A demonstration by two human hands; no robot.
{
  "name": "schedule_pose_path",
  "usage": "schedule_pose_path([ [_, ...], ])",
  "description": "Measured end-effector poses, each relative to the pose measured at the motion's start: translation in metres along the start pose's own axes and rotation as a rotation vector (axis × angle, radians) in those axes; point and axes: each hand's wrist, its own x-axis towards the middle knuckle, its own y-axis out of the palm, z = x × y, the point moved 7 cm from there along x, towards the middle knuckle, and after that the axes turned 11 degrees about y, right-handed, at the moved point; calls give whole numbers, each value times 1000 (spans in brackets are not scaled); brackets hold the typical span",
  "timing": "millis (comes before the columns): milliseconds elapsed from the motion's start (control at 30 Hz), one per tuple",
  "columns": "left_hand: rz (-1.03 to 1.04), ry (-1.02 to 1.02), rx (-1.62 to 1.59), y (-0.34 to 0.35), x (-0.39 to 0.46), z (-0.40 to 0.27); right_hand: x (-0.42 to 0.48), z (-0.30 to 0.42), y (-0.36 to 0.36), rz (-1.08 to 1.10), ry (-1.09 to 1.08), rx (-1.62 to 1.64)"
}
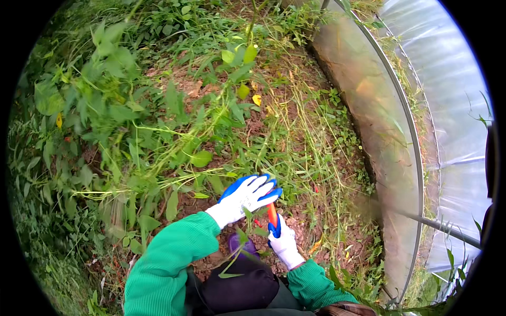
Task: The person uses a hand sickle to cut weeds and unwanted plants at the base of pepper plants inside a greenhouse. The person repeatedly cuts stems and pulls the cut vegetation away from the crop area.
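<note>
My right hand, in a white knit glove with a blue coated palm, grips the orange-red handle of a hand tool. The tool's far end is hidden beneath my left hand and the plants. My left hand, in a matching glove, reaches palm down over green weeds, just beyond the handle. Its fingers are extended with the tips bent down, and its palm side is hidden, so any stems in it cannot be made out. Long pale-green stems lean across the ground ahead of it.
Dense leafy growth fills the left side. At right runs a low, soil-stained plastic sheet wall with a curved metal rail and a pole. My purple shoe rests on reddish soil close to my hands.
</note>
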Motion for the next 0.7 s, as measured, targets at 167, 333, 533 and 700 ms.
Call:
schedule_pose_path([
  [167, 173, -714, 193, 44, -29, 69, -9, 13, -13, 43, 72, 20],
  [333, 720, -694, -176, 78, -54, 73, 39, 26, 6, -66, -213, -186],
  [533, 255, -577, -174, 29, -78, 66, 47, -19, 49, -85, -34, -33],
  [700, 122, -480, -110, -30, -177, 54, -53, -133, 36, 118, 196, -7],
])
